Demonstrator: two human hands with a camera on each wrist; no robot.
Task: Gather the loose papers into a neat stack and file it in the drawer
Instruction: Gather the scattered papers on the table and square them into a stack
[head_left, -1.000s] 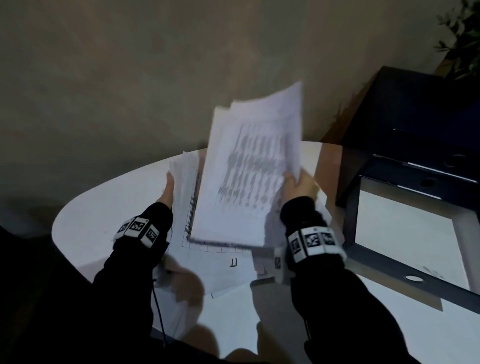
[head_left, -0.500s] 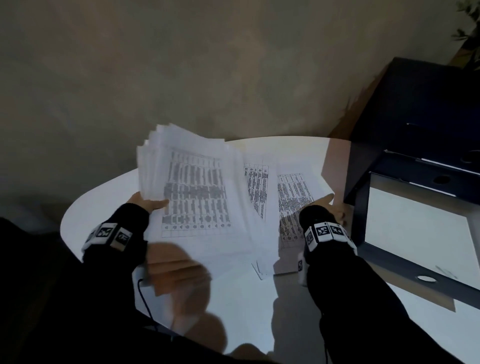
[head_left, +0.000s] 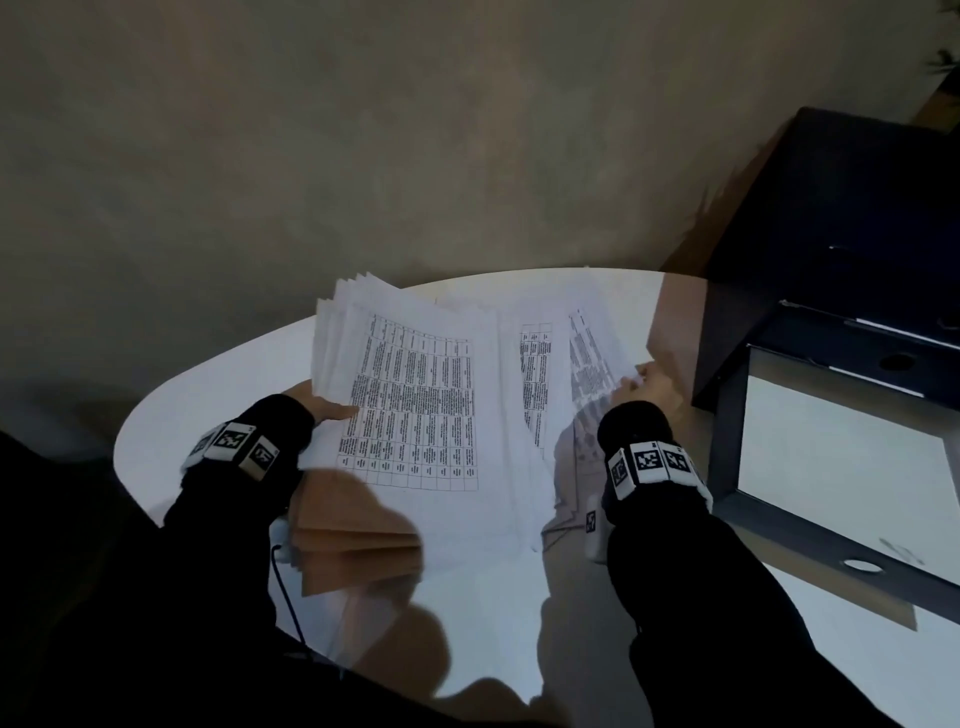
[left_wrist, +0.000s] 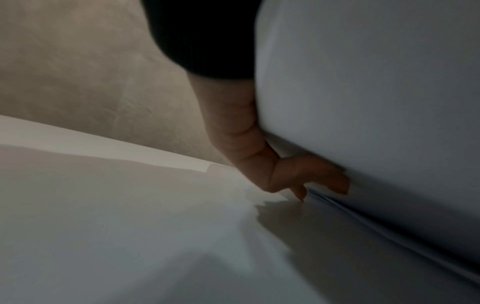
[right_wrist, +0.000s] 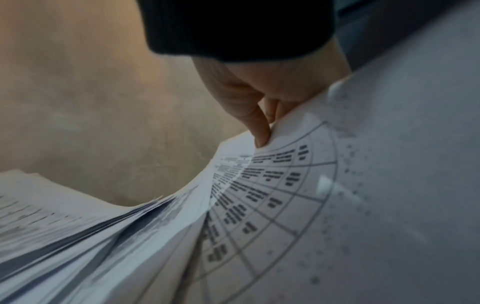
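Note:
A thick bundle of printed sheets (head_left: 410, 395) with tables is fanned out above the round white table (head_left: 218, 374). My left hand (head_left: 324, 408) grips the bundle's left edge, thumb on top; in the left wrist view its fingers (left_wrist: 306, 174) curl under the paper (left_wrist: 363, 102). More loose sheets (head_left: 582, 353) lie to the right on the table. My right hand (head_left: 649, 382) pinches their right edge; in the right wrist view the thumb and fingers (right_wrist: 257, 125) press a table-printed sheet (right_wrist: 272, 191). The open drawer (head_left: 841, 467) of a dark cabinet stands at the right.
The dark cabinet (head_left: 857, 218) stands against the wall at the right, its top drawer pulled out over the table's right edge, with a pale bottom showing. A thin cable (head_left: 285, 597) hangs by my left sleeve. The near part of the table is bare.
The bundle, held upright by both hands a second ago, has swung down and left into my left hand. My right hand moved right onto the sheets lying on the table.

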